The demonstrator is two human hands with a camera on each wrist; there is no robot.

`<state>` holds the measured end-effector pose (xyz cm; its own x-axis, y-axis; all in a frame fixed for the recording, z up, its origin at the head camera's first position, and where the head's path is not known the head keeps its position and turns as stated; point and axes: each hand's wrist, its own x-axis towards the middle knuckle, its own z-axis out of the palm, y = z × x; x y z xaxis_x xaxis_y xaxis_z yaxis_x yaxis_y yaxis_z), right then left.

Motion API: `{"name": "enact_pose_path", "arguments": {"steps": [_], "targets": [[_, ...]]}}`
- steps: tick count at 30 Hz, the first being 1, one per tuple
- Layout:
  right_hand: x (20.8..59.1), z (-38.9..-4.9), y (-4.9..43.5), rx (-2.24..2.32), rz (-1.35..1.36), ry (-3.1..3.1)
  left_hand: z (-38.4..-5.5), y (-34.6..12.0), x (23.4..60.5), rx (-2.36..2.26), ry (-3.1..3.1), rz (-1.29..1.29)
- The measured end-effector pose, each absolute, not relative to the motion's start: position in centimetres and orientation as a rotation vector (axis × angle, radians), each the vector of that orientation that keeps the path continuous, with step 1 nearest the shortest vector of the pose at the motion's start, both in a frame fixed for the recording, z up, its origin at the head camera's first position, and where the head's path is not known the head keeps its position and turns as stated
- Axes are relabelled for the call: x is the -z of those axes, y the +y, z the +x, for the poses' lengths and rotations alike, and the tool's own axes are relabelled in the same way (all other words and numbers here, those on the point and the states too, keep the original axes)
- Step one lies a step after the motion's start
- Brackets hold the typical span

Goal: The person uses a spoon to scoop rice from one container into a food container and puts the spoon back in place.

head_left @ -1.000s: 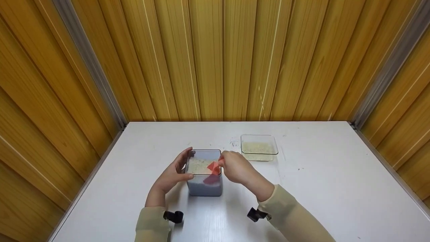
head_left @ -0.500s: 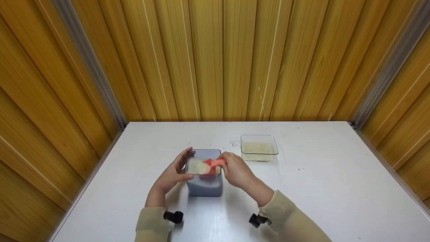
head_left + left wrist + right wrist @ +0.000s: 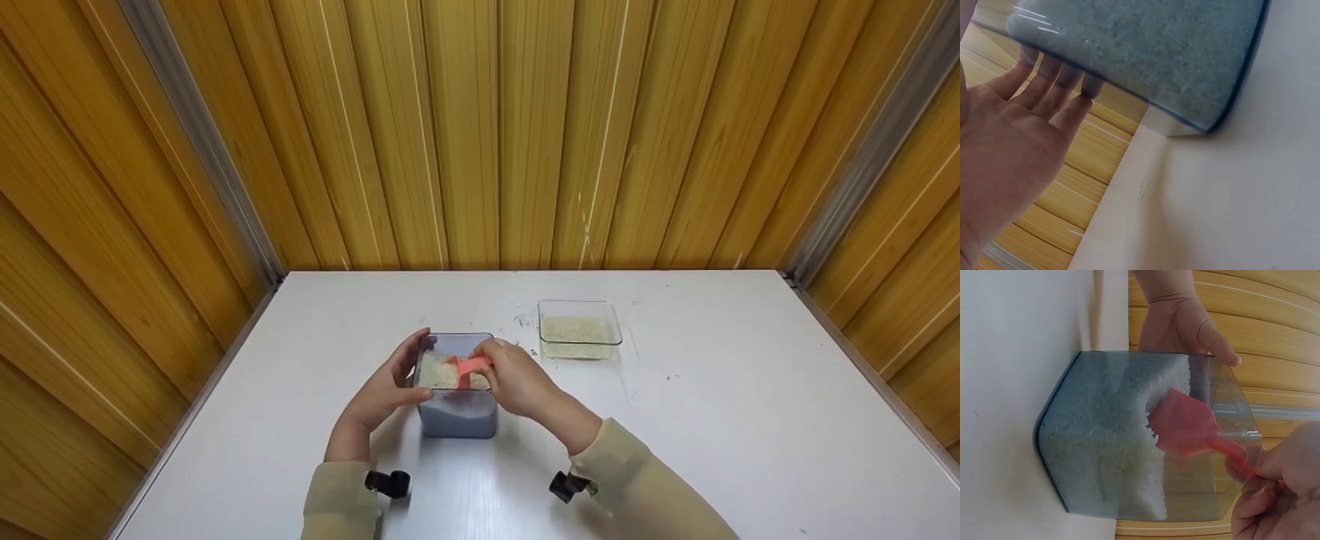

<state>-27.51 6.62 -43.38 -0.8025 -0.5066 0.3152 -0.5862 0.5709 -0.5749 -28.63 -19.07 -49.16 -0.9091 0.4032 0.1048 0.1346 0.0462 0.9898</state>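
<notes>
A clear blue-tinted container (image 3: 459, 420) stands on the table, filled well up with rice (image 3: 1117, 433). Its near rim and left side are gripped by my left hand (image 3: 382, 390), thumb at the front and fingers at the far side. In the left wrist view those fingers (image 3: 1075, 115) lie against the container's wall. My right hand (image 3: 519, 377) is over the right rim and holds a red scoop (image 3: 463, 367) by its handle. Seen through the wall in the right wrist view, the scoop's blade (image 3: 1185, 422) is partly sunk in the rice; its tip is hidden there.
A shallow clear glass dish (image 3: 579, 330) with a layer of rice stands farther back to the right on the white table (image 3: 712, 390). Small dark specks lie near it. Wood-patterned walls (image 3: 525, 135) close in the back and both sides.
The scoop has shifted left from the container's right wall towards its middle, and my right hand has moved left with it. My left hand and the container have stayed put.
</notes>
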Motion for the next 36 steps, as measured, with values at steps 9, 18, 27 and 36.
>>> {"name": "enact_pose_path", "arguments": {"steps": [9,18,27,36], "targets": [[43.6,-27.0,6.3,-1.114,0.874,-2.674,-28.7,-19.1,49.2,-1.954,2.126,0.560],[43.8,-27.3,7.0,-1.319,0.783,-2.704,-28.6,-19.0,49.1,-1.963,2.117,0.544],[44.5,-27.5,7.3,-1.548,0.666,-2.682,-28.6,-18.9,49.1,-1.966,2.125,0.530],[45.2,-27.9,7.8,-1.633,0.663,-2.630,-28.5,-19.0,49.2,-1.949,2.148,0.549]]}}
